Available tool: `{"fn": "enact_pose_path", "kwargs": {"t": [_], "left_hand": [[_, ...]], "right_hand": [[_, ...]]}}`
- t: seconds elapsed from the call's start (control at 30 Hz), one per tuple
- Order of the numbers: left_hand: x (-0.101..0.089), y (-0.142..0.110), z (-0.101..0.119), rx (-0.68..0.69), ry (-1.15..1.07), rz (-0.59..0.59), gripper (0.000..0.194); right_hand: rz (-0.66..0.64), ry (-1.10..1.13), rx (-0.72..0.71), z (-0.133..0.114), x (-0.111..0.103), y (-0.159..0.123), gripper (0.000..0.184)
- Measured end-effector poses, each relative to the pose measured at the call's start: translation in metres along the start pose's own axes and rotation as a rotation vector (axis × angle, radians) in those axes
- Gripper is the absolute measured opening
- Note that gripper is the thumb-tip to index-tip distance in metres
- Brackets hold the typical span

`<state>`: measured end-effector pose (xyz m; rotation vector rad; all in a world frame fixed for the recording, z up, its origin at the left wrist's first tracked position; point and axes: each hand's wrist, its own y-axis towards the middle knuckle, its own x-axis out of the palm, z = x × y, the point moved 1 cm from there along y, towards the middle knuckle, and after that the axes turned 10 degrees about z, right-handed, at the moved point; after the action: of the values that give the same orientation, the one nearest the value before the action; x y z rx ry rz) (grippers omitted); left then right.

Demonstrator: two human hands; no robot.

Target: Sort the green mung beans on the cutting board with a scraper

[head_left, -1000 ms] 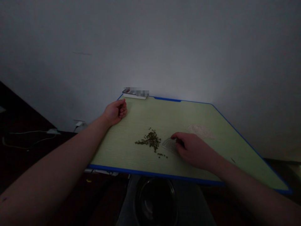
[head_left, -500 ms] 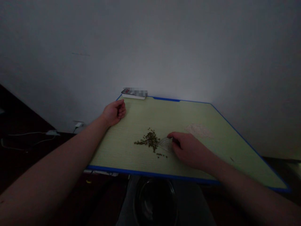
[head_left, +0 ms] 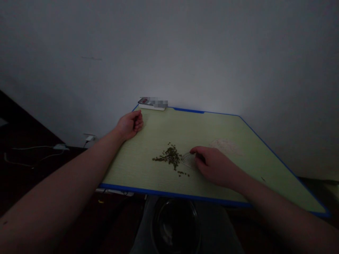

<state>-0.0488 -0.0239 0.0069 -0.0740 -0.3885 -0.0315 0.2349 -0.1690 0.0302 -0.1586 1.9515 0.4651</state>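
Note:
My right hand pinches a clear, curved plastic piece with arc markings, like a protractor. Its rounded edge lies against the right side of a loose pile of small green beans; my fingers hide its other end. A few stray beans lie just in front of the pile. My left hand rests at the table's left edge, fingers curled into a loose fist with nothing visible in it. Behind my right hand is a spread patch of pale grains, perhaps rice.
The light green tabletop has a blue rim and meets the wall. A white-sided box or book sits at its back left corner. Below the front edge, a dark round bowl or pot is between my legs. Cables lie at left.
Almost everything stays in place; the view has shifted slightly. The clear piece and my right hand remain beside the bean pile, and my left hand keeps its curl.

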Motion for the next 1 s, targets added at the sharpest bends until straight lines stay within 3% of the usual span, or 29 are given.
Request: {"fn": "enact_pose_path", "kwargs": {"t": [0.63, 1.0], "left_hand": [[0.004, -0.003, 0.002, -0.012, -0.004, 0.035, 0.025], [0.004, -0.002, 0.001, -0.02, -0.008, 0.021, 0.025]], "right_hand": [[-0.095, 0.004, -0.073, -0.009, 0.002, 0.018, 0.031], [-0.082, 0.022, -0.056, -0.008, 0.001, 0.01, 0.031]]}}
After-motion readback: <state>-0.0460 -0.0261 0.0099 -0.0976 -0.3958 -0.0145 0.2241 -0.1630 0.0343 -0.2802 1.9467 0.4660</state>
